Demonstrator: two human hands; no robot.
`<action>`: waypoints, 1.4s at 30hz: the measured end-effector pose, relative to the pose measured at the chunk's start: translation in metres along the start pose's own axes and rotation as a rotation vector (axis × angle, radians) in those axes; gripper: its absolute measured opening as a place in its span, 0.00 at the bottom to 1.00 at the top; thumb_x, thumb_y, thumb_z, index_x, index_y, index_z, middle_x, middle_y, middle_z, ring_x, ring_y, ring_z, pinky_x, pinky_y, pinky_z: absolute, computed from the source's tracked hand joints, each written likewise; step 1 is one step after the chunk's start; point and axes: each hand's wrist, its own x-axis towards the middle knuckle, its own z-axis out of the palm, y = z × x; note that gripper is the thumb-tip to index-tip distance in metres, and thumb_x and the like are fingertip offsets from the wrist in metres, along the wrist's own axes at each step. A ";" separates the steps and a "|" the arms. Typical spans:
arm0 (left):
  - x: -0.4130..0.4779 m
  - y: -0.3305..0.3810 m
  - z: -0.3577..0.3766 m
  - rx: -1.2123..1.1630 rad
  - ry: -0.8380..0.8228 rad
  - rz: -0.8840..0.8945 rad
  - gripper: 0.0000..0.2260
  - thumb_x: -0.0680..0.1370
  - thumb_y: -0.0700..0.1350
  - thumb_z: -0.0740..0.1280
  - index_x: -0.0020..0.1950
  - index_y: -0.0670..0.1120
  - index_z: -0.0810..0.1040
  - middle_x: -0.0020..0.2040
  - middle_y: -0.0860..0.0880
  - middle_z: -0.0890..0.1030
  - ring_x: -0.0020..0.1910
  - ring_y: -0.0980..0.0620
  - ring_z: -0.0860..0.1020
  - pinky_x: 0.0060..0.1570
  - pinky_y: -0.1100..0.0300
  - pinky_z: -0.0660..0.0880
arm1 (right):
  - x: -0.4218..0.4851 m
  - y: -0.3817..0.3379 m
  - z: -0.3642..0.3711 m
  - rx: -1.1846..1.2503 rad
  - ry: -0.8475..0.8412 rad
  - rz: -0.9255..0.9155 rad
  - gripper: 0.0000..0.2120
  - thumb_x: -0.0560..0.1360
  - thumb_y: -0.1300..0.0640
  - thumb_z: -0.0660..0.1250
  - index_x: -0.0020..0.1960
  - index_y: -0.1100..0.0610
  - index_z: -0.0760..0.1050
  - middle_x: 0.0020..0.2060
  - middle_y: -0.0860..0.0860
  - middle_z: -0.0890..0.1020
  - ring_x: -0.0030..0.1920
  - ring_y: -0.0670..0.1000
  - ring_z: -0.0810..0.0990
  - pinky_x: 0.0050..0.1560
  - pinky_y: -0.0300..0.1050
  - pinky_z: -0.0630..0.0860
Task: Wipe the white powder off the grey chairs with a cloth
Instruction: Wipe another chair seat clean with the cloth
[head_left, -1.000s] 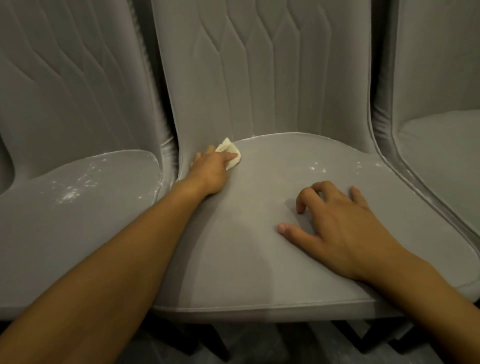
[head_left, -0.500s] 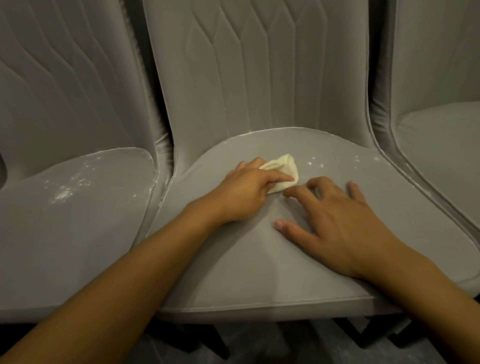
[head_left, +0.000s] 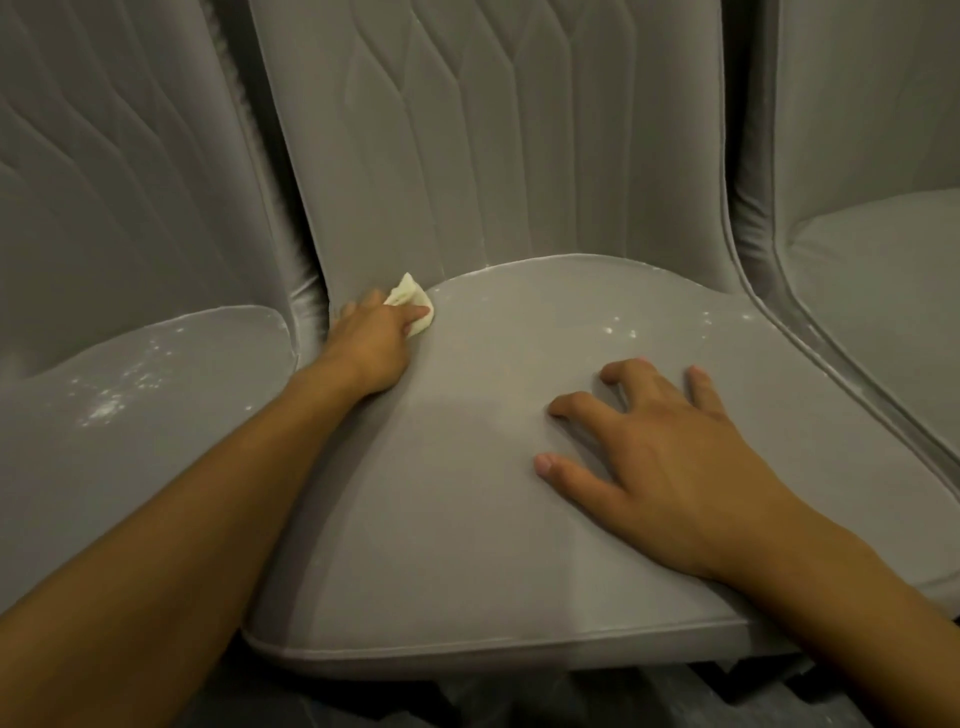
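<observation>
Now left hand (head_left: 371, 345) presses crumpled cloth (head_left: 410, 304) onto velvety chair (head_left: 467, 519).

Three grey upholstered chairs are standing side by side, each backrest stitched in a channelled pattern. The cloth (head_left: 409, 305), small, pale cream and crumpled, is lying at the rear left corner of the middle chair (head_left: 441, 519) seat, where seat meets backrest; the left hand (head_left: 371, 348) is gripping it against the fabric. White powder (head_left: 621, 331) is showing as specks toward the rear right of that seat. A denser scatter (head_left: 106, 410) is lying on the left chair (head_left: 197, 441) seat. The right chair (head_left: 883, 312) is sitting partly in view.
</observation>
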 end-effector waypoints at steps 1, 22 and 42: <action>-0.003 0.004 0.000 -0.062 -0.002 0.014 0.22 0.84 0.41 0.59 0.76 0.58 0.71 0.67 0.39 0.70 0.65 0.33 0.70 0.67 0.49 0.65 | 0.000 0.000 0.000 0.000 0.001 0.000 0.33 0.74 0.26 0.37 0.72 0.37 0.58 0.71 0.51 0.63 0.76 0.54 0.59 0.76 0.67 0.50; -0.228 -0.040 -0.037 -0.301 -0.029 0.504 0.17 0.86 0.52 0.55 0.72 0.61 0.74 0.65 0.57 0.73 0.63 0.53 0.75 0.63 0.62 0.69 | 0.003 0.000 0.002 -0.089 -0.048 -0.016 0.35 0.73 0.27 0.31 0.78 0.34 0.45 0.76 0.50 0.56 0.79 0.56 0.52 0.75 0.68 0.51; -0.119 0.013 -0.025 -0.117 -0.044 0.317 0.21 0.85 0.44 0.56 0.74 0.65 0.69 0.64 0.50 0.69 0.61 0.45 0.67 0.63 0.51 0.65 | 0.002 -0.001 0.002 -0.133 -0.049 -0.014 0.37 0.71 0.26 0.28 0.78 0.33 0.46 0.75 0.48 0.57 0.77 0.52 0.55 0.76 0.65 0.52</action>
